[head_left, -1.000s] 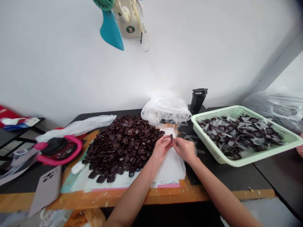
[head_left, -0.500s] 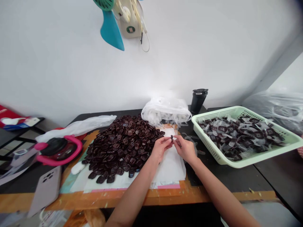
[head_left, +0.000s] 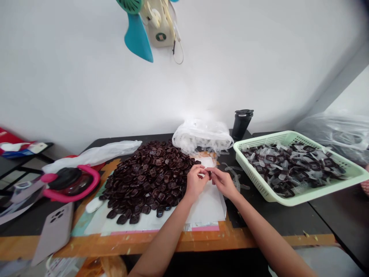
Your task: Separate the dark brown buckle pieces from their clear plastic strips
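Observation:
My left hand (head_left: 197, 181) and my right hand (head_left: 223, 182) meet over white paper (head_left: 206, 204), fingertips pinched together. Between them is a small dark brown plastic piece (head_left: 209, 174), mostly covered by the fingers. Just left of my left hand rises a big heap of glossy dark brown, rounded-square pieces (head_left: 150, 173). Several clear plastic strips (head_left: 236, 177) lie right of my right hand. A pale green basket (head_left: 284, 201) farther right holds many dark pieces with clear strips (head_left: 291, 165) on them.
A white plastic bag of clear strips (head_left: 201, 134) and a black tumbler (head_left: 242, 125) stand at the back. At left are a phone (head_left: 54, 229), a pink-handled pot-like item (head_left: 72, 184) and a white mouse-like object (head_left: 93, 205). A fan (head_left: 138, 34) hangs above.
The fingers of both hands have shifted around the dark piece, and the left fingers now curl over it more, hiding most of it. The camera view has moved very slightly.

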`<state>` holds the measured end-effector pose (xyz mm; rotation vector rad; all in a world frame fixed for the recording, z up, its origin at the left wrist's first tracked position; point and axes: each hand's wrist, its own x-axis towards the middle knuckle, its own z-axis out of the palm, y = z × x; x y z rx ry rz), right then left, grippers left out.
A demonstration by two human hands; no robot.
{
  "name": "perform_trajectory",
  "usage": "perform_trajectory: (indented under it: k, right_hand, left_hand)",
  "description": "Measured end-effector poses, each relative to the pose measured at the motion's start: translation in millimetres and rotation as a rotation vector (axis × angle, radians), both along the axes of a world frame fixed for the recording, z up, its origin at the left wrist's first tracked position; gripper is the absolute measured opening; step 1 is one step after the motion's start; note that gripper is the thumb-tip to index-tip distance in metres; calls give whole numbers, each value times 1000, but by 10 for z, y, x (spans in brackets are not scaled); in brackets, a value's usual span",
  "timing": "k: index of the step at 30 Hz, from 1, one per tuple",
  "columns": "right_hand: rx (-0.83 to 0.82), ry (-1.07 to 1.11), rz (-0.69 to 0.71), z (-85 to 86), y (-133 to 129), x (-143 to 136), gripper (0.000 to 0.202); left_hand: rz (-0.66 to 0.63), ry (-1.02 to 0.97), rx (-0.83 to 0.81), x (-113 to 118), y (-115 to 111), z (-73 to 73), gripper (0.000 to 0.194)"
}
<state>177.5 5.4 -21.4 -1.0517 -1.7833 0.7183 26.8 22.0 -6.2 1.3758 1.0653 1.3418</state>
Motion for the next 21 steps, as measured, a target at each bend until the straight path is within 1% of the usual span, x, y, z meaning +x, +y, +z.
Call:
perform_trajectory:
  k: [4, 6, 8, 9, 11, 14, 15, 17, 19, 21]
  right_hand:
    - [-54, 87, -13, 15, 12, -26, 24]
    - [-42, 99, -44, 23, 30, -22, 19]
    - [-16, 91, -52, 34, 46, -8, 16]
    - [-1, 92, -53, 42, 50, 1, 15]
    - [13, 129, -56, 60, 52, 13, 14]
    - [-15, 256, -102, 84, 48, 6, 15]
    - [-29, 296, -126, 88, 47, -4, 15]
    - [-53, 342, -168, 90, 46, -28, 16]
    - [-73, 360, -177, 82, 44, -54, 17]
    - [-93, 379, -151, 68, 43, -79, 19]
  left_hand:
    - [38, 29, 61, 29, -46, 31, 8]
    - [46, 59, 87, 43, -43, 9, 8]
    - [15, 37, 70, 51, -20, -25, 8]
    - [-19, -9, 33, 52, -5, -40, 7]
    - [-101, -186, -89, 48, 24, -52, 5]
    - [-248, -486, -331, 41, 43, -33, 29]
    - [-294, -547, -398, 42, 43, -24, 36]
    - [-365, -610, -491, 48, 35, -19, 44]
    - [-371, -651, -530, 57, 29, -32, 45]
    - [-343, -674, -555, 58, 30, -55, 44]
